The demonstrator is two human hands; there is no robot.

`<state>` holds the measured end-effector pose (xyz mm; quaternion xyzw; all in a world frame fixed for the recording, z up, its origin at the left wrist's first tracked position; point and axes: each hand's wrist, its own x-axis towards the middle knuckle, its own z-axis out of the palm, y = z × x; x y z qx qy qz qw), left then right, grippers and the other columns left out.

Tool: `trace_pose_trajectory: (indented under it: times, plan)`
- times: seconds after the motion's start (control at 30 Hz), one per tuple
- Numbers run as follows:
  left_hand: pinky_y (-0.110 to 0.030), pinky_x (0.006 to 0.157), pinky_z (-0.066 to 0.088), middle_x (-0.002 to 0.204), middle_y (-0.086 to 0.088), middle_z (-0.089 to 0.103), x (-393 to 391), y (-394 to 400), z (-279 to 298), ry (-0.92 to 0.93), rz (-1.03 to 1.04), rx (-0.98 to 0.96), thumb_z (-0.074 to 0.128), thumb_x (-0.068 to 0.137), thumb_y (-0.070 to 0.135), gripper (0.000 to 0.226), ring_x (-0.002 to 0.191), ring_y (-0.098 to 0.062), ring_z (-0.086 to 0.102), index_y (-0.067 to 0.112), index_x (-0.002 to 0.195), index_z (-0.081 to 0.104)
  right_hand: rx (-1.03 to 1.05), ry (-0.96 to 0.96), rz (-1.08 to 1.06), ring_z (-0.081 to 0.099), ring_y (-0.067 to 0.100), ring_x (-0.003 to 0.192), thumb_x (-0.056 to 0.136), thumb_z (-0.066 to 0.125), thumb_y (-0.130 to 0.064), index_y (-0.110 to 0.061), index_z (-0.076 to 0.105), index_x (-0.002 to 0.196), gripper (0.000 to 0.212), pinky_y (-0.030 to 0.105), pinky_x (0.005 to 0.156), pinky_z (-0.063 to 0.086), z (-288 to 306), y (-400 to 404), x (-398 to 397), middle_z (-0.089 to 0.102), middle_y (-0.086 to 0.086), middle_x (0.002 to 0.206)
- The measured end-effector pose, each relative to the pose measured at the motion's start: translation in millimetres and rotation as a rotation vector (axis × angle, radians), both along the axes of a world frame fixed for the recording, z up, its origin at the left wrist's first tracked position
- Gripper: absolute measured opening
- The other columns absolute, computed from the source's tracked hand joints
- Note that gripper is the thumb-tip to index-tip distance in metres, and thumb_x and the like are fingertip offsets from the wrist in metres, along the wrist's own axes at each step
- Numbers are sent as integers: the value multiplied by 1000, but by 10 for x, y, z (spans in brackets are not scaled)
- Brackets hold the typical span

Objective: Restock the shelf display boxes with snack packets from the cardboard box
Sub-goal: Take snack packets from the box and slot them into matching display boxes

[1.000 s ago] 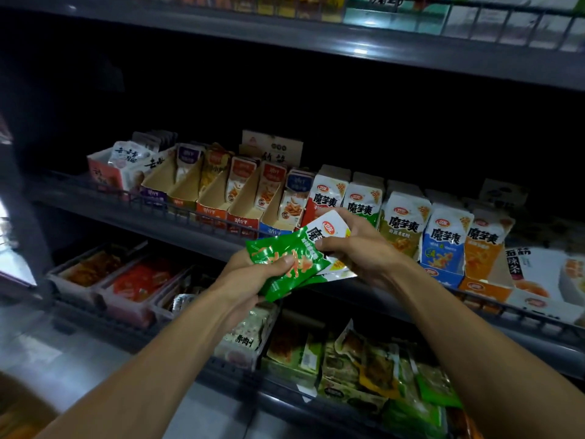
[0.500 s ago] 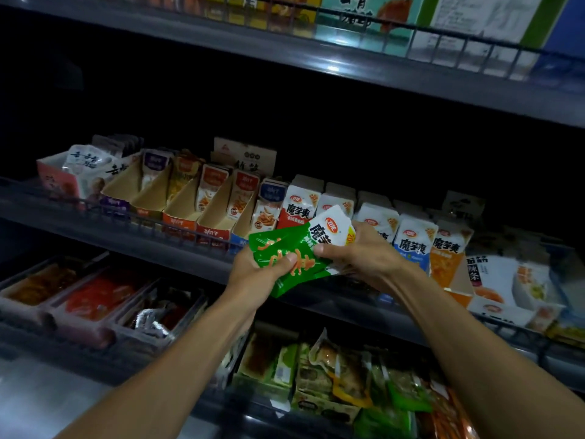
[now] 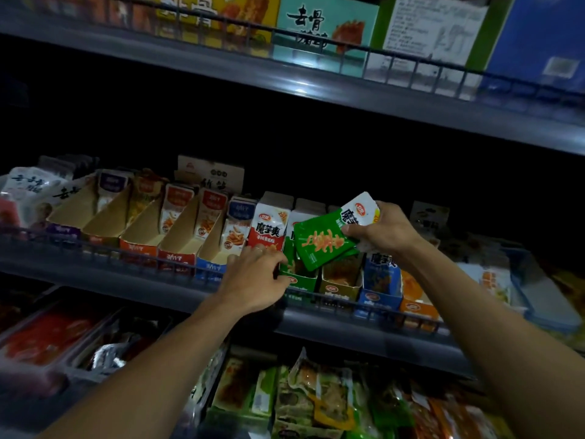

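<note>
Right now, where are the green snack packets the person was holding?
In the head view, the green packets are right of centre, pinched in the right hand, just above the green display box on the middle shelf.

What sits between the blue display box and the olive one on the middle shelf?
In the head view: a red-and-white box, then the green box, sit between the blue box and olive box. The left hand reaches at the green box.

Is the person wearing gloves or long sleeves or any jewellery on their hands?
No gloves and no sleeves in view: both forearms are bare up to the frame edge. The left hand has a thin ring on one finger. The right hand shows no ring or watch.
</note>
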<state>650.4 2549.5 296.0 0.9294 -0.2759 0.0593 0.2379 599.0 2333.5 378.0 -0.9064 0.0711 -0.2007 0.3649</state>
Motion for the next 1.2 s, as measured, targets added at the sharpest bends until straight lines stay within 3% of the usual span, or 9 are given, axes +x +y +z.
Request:
trace_pose_trajectory:
  times: [0.1, 0.33, 0.43, 0.5, 0.6, 0.67, 0.8, 1.03, 1.2]
  plan:
    - [-43, 107, 26, 143, -2, 43, 24, -66, -16, -64, 10, 119, 53, 94, 50, 44, 131, -23, 36, 35, 135, 53, -147, 17, -3, 54, 37, 123, 88, 73, -18, -13, 37, 147, 70, 47, 94, 52, -6, 45, 156, 48, 13, 144]
    - [-45, 109, 23, 146, 2, 44, 112, -38, -15, 96, -14, 5, 63, 89, 49, 42, 134, -20, 38, 33, 128, 57, -401, 49, 0, 32, 34, 141, 86, 75, -20, -16, 28, 152, 81, 48, 108, 39, 159, 171, 390, 29, 7, 159]
    - [-46, 112, 22, 149, 2, 42, 148, -30, -11, 140, -25, -28, 65, 89, 47, 42, 137, -20, 36, 33, 127, 57, -430, 122, -70, 58, 27, 98, 83, 78, -24, -9, 45, 141, 68, 38, 74, 54, 252, 121, 447, 56, 9, 123]
    - [-46, 113, 23, 149, 2, 42, 159, -31, -12, 154, -31, -45, 66, 88, 47, 44, 138, -20, 36, 32, 129, 57, -430, 154, -117, 48, 11, 65, 84, 77, -23, -5, 52, 124, 51, 20, 47, 39, 253, 129, 461, 53, 2, 88]
    - [-47, 114, 26, 147, 0, 44, 160, -30, -15, 169, -35, -64, 67, 88, 46, 45, 136, -21, 38, 30, 129, 57, -441, 173, -164, 46, 10, 59, 84, 76, -24, -8, 50, 104, 37, 14, 37, 29, 227, 203, 480, 44, -2, 73]
    - [-48, 113, 29, 145, 0, 45, 167, -21, -20, 171, -36, -69, 67, 88, 47, 45, 134, -21, 39, 30, 128, 57, -506, 164, -147, 52, 19, 72, 84, 77, -26, -9, 51, 110, 41, 18, 46, 33, 197, 292, 523, 50, 1, 82]
    - [-48, 113, 27, 145, 1, 45, 166, -19, -31, 174, -43, -83, 68, 88, 47, 46, 135, -20, 38, 29, 129, 57, -605, 99, -84, 56, 32, 114, 86, 74, -30, -10, 43, 140, 65, 37, 82, 49, 124, 442, 594, 53, 13, 135]
    - [-45, 113, 24, 147, 2, 43, 154, -11, -40, 168, -44, -102, 68, 88, 45, 43, 136, -20, 36, 32, 127, 57, -575, 75, -143, 58, 34, 109, 89, 71, -33, -8, 48, 134, 57, 45, 89, 52, 44, 417, 600, 56, 16, 129]
    - [-44, 114, 22, 148, 1, 41, 145, -13, -40, 170, -45, -105, 67, 89, 44, 42, 138, -20, 34, 32, 127, 57, -693, 271, -39, 51, 33, 125, 78, 80, -30, -7, 40, 145, 81, 40, 99, 47, -2, 458, 589, 51, 14, 141]
